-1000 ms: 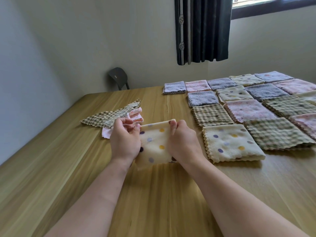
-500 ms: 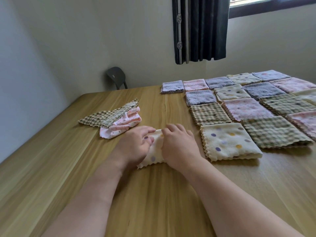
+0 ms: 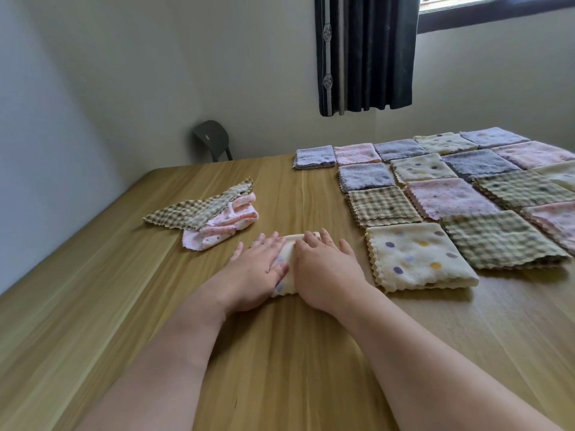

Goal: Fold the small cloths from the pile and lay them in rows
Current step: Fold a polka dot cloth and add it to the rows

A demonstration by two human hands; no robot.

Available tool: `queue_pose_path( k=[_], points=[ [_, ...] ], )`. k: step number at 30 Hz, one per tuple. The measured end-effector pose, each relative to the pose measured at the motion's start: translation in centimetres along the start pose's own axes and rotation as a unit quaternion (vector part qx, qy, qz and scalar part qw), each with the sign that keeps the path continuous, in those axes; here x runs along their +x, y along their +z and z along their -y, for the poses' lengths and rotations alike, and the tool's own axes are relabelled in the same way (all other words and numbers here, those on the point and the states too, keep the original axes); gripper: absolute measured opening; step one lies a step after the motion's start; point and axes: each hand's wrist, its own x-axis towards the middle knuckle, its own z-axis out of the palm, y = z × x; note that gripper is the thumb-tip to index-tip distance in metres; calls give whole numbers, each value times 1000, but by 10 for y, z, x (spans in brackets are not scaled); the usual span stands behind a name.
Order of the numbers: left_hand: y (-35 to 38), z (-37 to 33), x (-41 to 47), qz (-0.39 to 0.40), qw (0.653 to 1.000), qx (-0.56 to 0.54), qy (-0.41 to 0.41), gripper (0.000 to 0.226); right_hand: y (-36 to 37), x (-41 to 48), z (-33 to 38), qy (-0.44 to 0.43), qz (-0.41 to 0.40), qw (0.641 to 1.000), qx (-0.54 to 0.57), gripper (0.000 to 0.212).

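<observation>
A folded cream cloth with coloured dots lies flat on the wooden table, mostly hidden under both my hands. My left hand presses its left half with flat, spread fingers. My right hand presses its right half the same way. Left of them sits the small pile: a green checked cloth on top of a crumpled pink dotted cloth. To the right, several folded cloths lie in rows, the nearest a cream dotted one.
The rows of grey, pink, cream and checked folded cloths fill the table's right side up to the far edge. A dark chair stands behind the table by the wall. A dark curtain hangs at the window.
A second ago both hands held the cream dotted cloth up off the table. They brought it down, and now press it flat with fingers stretched out.
</observation>
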Motion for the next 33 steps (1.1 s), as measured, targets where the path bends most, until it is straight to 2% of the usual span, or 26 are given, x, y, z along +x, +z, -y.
queue_pose_path(
  k=[2, 4, 6, 8, 12, 16, 18, 21, 22, 25, 27, 30, 33],
  points=[
    [-4, -1, -4, -73, 997, -36, 7, 55, -8, -6, 5, -14, -62, 998, 9, 43],
    [-12, -1, -9, -172, 983, -63, 22, 37, -19, -13, 10, -40, -125, 991, -18, 8],
    [-22, -2, -16, -233, 969, -72, 28, 22, -27, -21, 19, -62, -148, 986, -55, 22],
    [-30, -1, -20, -215, 973, -78, 14, 23, -27, -26, 24, -76, -136, 985, -68, 27],
    [-32, 0, -19, -108, 992, -62, -10, 29, -24, -26, 27, -43, -102, 992, -62, 33],
    [-27, 1, -16, -136, 986, -96, 1, 32, -19, -16, 24, 34, -101, 994, -21, 29],
    [-22, 2, -13, -146, 986, -76, 17, 38, -12, -10, 18, 55, -71, 996, -11, 18],
    [-14, 0, -9, -171, 981, -71, 63, 41, 2, -2, 11, 68, -57, 996, -12, 49],
    [-11, -1, -8, -173, 980, -74, 71, 42, 1, -1, 10, 71, -75, 995, -13, 50],
    [-2, -5, -1, -144, 984, -67, 78, 42, -8, -4, 9, 68, -118, 990, -31, 37],
    [5, -5, 4, -114, 990, -50, 71, 44, -12, -6, 10, 79, -81, 993, -46, 37],
    [11, -4, 16, -120, 990, -34, 58, 45, -8, 4, 8, 90, -55, 994, -35, 39],
    [10, -5, 37, -130, 990, -18, 48, 45, -5, 28, 3, 110, -42, 992, -40, 53]
  ],
)
